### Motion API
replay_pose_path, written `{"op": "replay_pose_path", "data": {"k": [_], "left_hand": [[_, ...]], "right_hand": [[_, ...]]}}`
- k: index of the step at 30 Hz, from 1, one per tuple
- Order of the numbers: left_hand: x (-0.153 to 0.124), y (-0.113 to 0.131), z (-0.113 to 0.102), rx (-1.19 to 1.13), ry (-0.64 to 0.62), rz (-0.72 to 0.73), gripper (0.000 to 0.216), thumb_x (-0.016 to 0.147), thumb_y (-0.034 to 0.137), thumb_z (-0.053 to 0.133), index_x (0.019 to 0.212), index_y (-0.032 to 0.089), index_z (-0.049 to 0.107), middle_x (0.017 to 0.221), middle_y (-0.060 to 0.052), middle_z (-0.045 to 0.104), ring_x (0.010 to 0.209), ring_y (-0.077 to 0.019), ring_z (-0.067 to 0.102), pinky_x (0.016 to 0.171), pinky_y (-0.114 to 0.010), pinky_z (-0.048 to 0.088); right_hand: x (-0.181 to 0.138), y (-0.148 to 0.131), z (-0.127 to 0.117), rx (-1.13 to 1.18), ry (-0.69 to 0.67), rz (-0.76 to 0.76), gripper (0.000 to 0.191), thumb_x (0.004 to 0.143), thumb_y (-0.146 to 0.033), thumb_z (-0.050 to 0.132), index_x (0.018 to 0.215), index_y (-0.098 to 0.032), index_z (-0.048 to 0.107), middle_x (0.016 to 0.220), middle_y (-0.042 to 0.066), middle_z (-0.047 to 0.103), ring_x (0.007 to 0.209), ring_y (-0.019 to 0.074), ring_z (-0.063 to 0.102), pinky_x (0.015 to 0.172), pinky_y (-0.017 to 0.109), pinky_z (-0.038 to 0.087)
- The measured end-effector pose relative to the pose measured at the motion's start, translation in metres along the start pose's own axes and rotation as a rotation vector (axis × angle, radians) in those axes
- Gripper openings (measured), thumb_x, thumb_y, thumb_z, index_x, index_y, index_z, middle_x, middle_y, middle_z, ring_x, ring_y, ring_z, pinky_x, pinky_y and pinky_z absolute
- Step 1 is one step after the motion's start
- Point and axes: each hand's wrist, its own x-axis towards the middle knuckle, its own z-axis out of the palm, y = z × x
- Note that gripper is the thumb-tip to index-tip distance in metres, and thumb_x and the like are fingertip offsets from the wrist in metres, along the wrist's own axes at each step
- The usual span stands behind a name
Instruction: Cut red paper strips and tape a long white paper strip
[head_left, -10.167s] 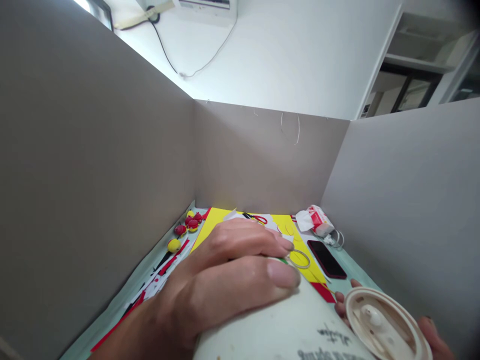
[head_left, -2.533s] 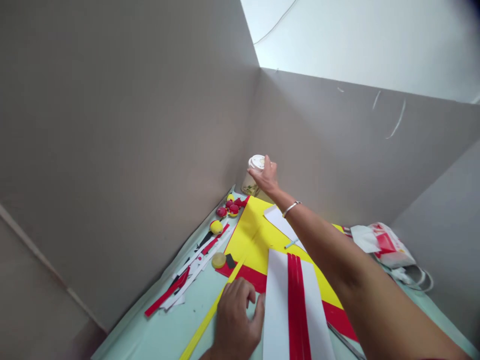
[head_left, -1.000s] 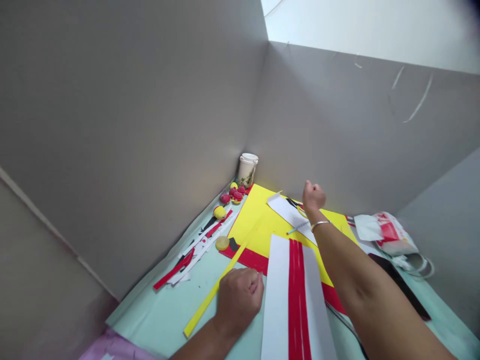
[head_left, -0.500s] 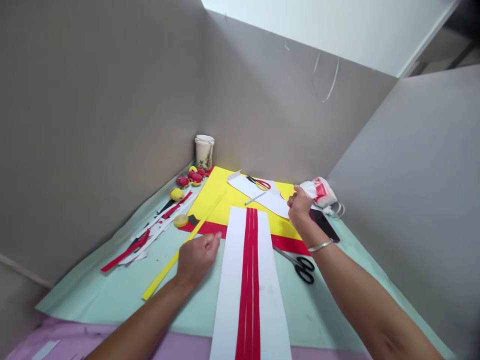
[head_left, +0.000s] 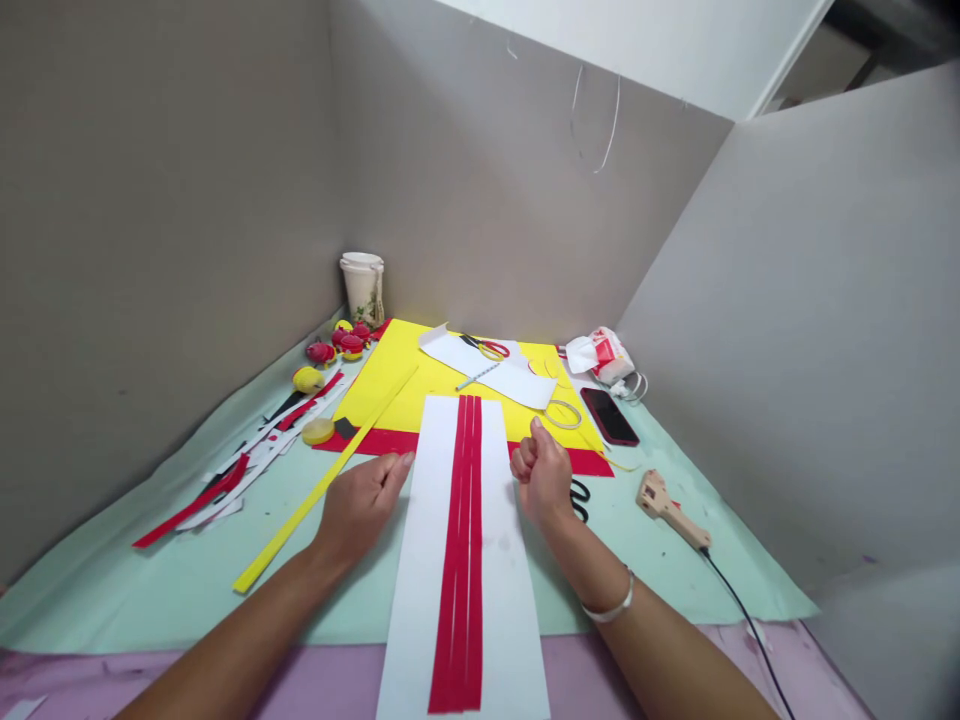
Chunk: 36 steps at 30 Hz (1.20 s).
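A long white board (head_left: pixel 510 560) stretches away from me, with several red strips (head_left: pixel 459 560) side by side along its middle. My left hand (head_left: pixel 364 500) is closed in a fist at its left edge, thumb tip close to the board. At the right edge my right hand (head_left: pixel 544 470) is also curled into a fist, thumb up, and nothing shows in it. Partly hidden behind that hand are the black handles of scissors (head_left: pixel 580 497). Left of my left hand a long yellow strip (head_left: pixel 300 515) lies slantwise.
Yellow sheet (head_left: pixel 390 350) over red lies at the back, bearing white paper (head_left: pixel 517 382), scissors (head_left: pixel 491 349), a pencil (head_left: pixel 478 376) and a tape ring (head_left: pixel 562 414). Scraps (head_left: pixel 225 480) and a cup (head_left: pixel 363 288) are left; a phone (head_left: pixel 610 416), tissue pack (head_left: pixel 611 355) and glue gun (head_left: pixel 671 510) right.
My right hand has come back from near the tissue pack to the board's right edge, still closed. My left hand stays beside the board. The view has shifted right, and the glue gun now shows.
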Motion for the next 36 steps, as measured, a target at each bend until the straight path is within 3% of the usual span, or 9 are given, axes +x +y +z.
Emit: {"op": "replay_pose_path", "data": {"k": [4,9,13,18,23,27,30,33,36], "left_hand": [[-0.006,0.011,0.0,-0.052,-0.095,0.085,0.033,0.09,0.043,0.043,0.066,0.021,0.045,0.061,0.003,0.051,0.059,-0.0146,0.046,0.057,-0.025,0.034],[-0.014,0.023,0.003,-0.084,-0.253,0.242,0.021,0.09,0.034,0.045,0.099,0.021,0.059,0.098,-0.005,0.068,0.089,-0.0213,0.062,0.078,-0.032,0.049],[-0.018,0.02,0.007,-0.016,-0.194,0.32,0.024,0.089,0.029,0.046,0.105,0.022,0.062,0.108,-0.006,0.069,0.101,-0.0229,0.062,0.088,-0.036,0.05],[-0.013,0.01,0.01,0.03,-0.159,0.282,0.028,0.089,0.033,0.047,0.111,0.024,0.063,0.111,-0.005,0.07,0.103,-0.0241,0.064,0.088,-0.038,0.052],[-0.01,0.003,0.012,0.037,-0.142,0.222,0.03,0.089,0.037,0.047,0.109,0.024,0.066,0.11,-0.007,0.071,0.101,-0.0256,0.066,0.086,-0.039,0.054],[-0.008,-0.005,0.018,0.038,-0.13,0.165,0.033,0.089,0.042,0.047,0.108,0.023,0.066,0.109,-0.007,0.072,0.099,-0.0263,0.067,0.084,-0.04,0.056],[-0.008,-0.012,0.023,0.047,-0.113,0.155,0.034,0.088,0.045,0.048,0.106,0.023,0.066,0.107,-0.007,0.072,0.098,-0.0267,0.068,0.083,-0.041,0.057],[-0.007,-0.016,0.025,0.051,-0.078,0.17,0.033,0.086,0.046,0.049,0.102,0.024,0.067,0.103,-0.007,0.073,0.094,-0.0268,0.069,0.08,-0.039,0.059],[-0.008,-0.019,0.026,0.057,-0.042,0.167,0.031,0.086,0.045,0.049,0.099,0.025,0.068,0.099,-0.006,0.074,0.089,-0.0261,0.07,0.075,-0.037,0.06]], "right_hand": [[-0.007,0.003,-0.01,-0.009,-0.001,0.022,0.052,0.083,-0.053,0.06,0.056,-0.023,0.027,0.049,-0.01,0.023,0.039,0.0072,0.021,0.038,0.025,0.017],[-0.008,0.006,-0.025,-0.053,0.048,-0.008,0.054,0.084,-0.056,0.057,0.054,-0.023,0.026,0.048,-0.01,0.022,0.041,0.0079,0.019,0.04,0.025,0.017],[-0.007,0.005,-0.031,-0.117,0.03,-0.011,0.052,0.085,-0.06,0.051,0.056,-0.023,0.031,0.048,-0.009,0.027,0.042,0.0093,0.022,0.04,0.025,0.018],[0.013,-0.008,-0.028,-0.549,-0.154,-0.127,0.05,0.089,-0.065,0.036,0.06,-0.024,0.037,0.051,-0.007,0.031,0.044,0.0117,0.029,0.042,0.025,0.026],[0.062,-0.033,-0.023,-0.976,-0.289,-0.27,0.034,0.085,-0.048,0.059,0.064,-0.022,0.055,0.058,-0.005,0.053,0.056,0.0137,0.049,0.053,0.026,0.036],[0.128,-0.063,-0.04,-1.369,-0.251,-0.347,0.024,0.092,-0.036,0.055,0.079,-0.018,0.066,0.082,0.002,0.067,0.079,0.0177,0.062,0.07,0.029,0.048],[0.177,-0.087,-0.066,-1.652,-0.185,-0.384,0.028,0.094,-0.034,0.057,0.117,-0.018,0.059,0.119,0.008,0.061,0.098,0.0202,0.062,0.084,0.04,0.053],[0.213,-0.098,-0.09,-1.884,-0.199,-0.418,0.031,0.094,-0.033,0.058,0.121,-0.017,0.058,0.124,0.011,0.058,0.103,0.0219,0.061,0.087,0.042,0.053],[0.236,-0.093,-0.105,-2.061,-0.25,-0.438,0.033,0.093,-0.033,0.059,0.121,-0.016,0.057,0.124,0.011,0.058,0.103,0.0223,0.061,0.087,0.042,0.053]]}}
